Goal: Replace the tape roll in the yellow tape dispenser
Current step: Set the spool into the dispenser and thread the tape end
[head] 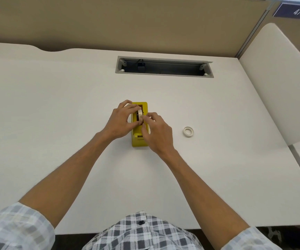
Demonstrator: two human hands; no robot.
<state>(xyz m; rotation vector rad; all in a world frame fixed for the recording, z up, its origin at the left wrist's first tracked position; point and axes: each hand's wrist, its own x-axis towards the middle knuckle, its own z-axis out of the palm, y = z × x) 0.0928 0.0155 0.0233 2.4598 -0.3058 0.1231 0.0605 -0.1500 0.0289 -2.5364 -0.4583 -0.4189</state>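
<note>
The yellow tape dispenser (144,108) stands on the white desk (55,114), its long side running away from me. A cream tape roll (139,112) on a dark hub sits upright in the dispenser's well. My left hand (121,121) grips this roll from the left with thumb and fingers. My right hand (157,133) pinches the roll's near right edge, covering the dispenser's right side and part of its cutter end. A second, smaller cream tape roll (188,131) lies flat on the desk to the right, apart from both hands.
A grey cable tray opening (164,67) is sunk into the desk behind the dispenser. A beige partition (127,24) closes the back, and a white side panel (279,83) stands at the right. The desk's front edge is near my body.
</note>
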